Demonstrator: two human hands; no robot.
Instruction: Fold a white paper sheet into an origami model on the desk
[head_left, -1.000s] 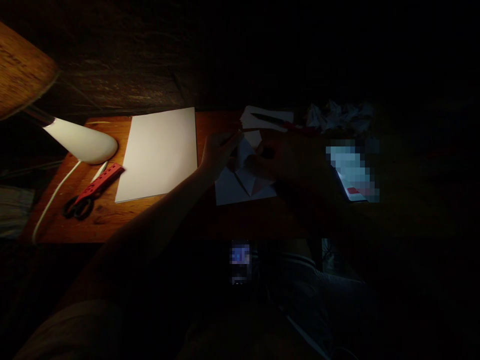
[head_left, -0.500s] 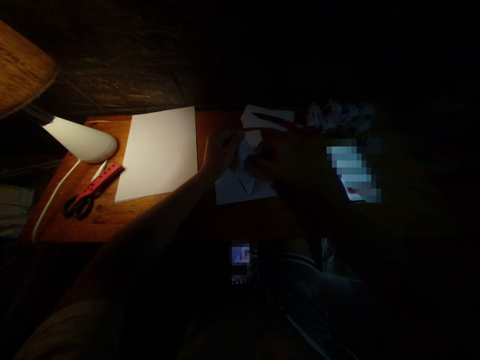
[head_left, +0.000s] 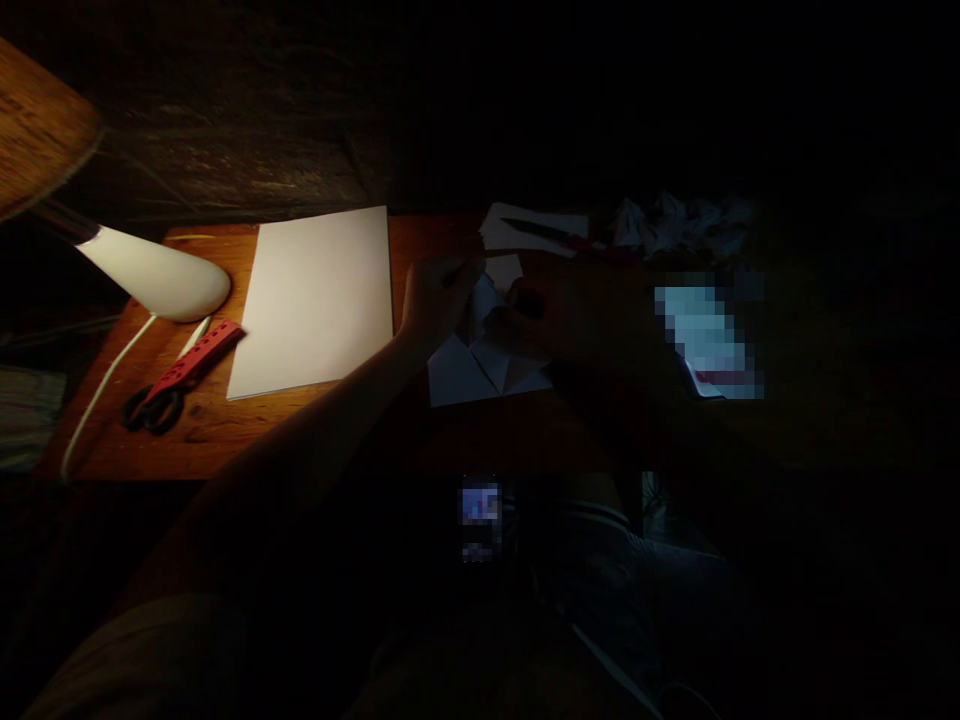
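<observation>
In the dim middle of the table lies a folded sheet of paper [head_left: 454,372] with a raised flap. My left hand [head_left: 442,292] pinches the upper left of that flap, fingers closed. On its right side, my right hand [head_left: 529,312] has its fingers bent together on the same paper; deep shadow hides much of this hand. Both hands sit close to each other over the creases. Just behind them rests a small stack of white paper [head_left: 499,232] with a dark-bladed knife [head_left: 536,231] across it.
A stack of white sheets [head_left: 315,300] lies at left. Beside it are black-handled scissors [head_left: 161,408], a red perforated strip [head_left: 199,355] and a white lamp [head_left: 154,275] with its cord. Folded paper pieces [head_left: 675,225] are at the back right, near a lit phone [head_left: 705,335].
The view has shifted slightly. My hands stay on the folded paper with only a small movement of the fingers at the flap.
</observation>
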